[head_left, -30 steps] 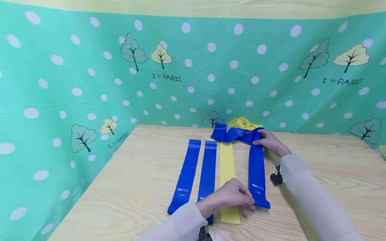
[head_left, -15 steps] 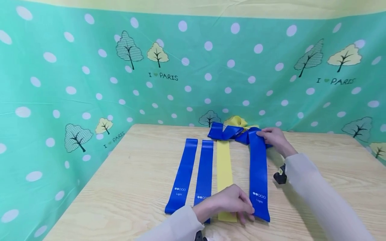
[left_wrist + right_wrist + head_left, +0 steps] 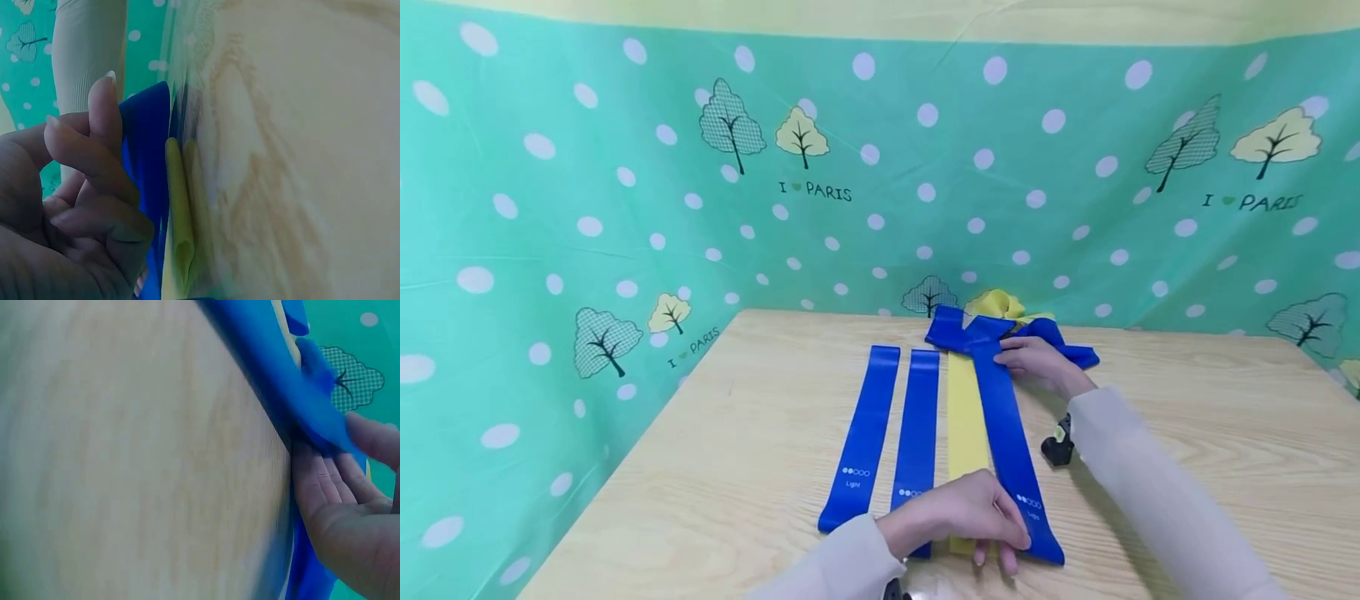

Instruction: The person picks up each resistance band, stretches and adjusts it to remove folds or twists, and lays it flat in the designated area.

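Note:
A blue resistance band (image 3: 1006,421), printed "Light", stretches lengthwise between my two hands. My left hand (image 3: 973,510) pinches its near end between thumb and finger; the left wrist view shows the blue band (image 3: 147,134) beside the curled fingers. At the far end my right hand (image 3: 1041,363) holds the band, thumb above and fingers beneath, as the right wrist view shows on the blue band (image 3: 275,375). A flat yellow band (image 3: 964,400) lies just left of it, partly overlapped by the blue one, its near end mostly behind my left hand.
Farther left two more blue bands (image 3: 862,433) lie flat, roughly parallel, one partly covered by my left wrist. Crumpled blue bands (image 3: 951,331) and a bunched yellow band (image 3: 997,304) heap at the table's back edge, against the green dotted cloth (image 3: 880,167).
The held blue band has been drawn out of the heap and swung left against the yellow band. My right hand has moved left with it, uncovering another blue piece at the heap's right.

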{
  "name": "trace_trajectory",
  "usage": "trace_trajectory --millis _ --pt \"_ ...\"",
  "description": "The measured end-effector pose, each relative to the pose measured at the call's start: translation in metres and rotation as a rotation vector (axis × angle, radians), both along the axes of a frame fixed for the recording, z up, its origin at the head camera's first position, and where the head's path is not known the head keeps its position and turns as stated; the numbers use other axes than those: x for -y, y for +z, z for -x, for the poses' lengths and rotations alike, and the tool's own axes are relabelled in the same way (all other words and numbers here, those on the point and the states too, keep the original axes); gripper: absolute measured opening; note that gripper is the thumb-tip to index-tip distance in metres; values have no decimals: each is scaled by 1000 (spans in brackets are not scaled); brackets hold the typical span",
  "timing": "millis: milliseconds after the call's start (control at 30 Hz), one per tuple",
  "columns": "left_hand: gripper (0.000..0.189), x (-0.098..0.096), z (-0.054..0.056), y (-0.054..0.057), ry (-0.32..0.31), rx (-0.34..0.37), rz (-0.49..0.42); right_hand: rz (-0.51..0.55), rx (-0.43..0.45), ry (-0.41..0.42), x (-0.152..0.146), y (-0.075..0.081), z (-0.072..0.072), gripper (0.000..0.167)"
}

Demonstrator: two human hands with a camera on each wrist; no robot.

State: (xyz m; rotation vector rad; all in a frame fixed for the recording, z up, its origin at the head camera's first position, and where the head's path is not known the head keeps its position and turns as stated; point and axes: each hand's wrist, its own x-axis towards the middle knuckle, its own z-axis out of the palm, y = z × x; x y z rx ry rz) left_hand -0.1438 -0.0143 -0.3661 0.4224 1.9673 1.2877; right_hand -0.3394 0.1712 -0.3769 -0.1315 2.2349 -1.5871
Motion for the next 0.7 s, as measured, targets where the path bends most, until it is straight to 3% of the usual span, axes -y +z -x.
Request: trace_trajectory --millis 133,467,700 --pt "10 -1 1 1 4 2 7 -38 11 -13 -10 0 -1 62" --pt "15 -7 1 0 18 16 16 -210 -107 5 -34 6 -2 58" --pt "16 -3 1 -3 13 37 42 -231 -102 -40 -35 6 -3 52"
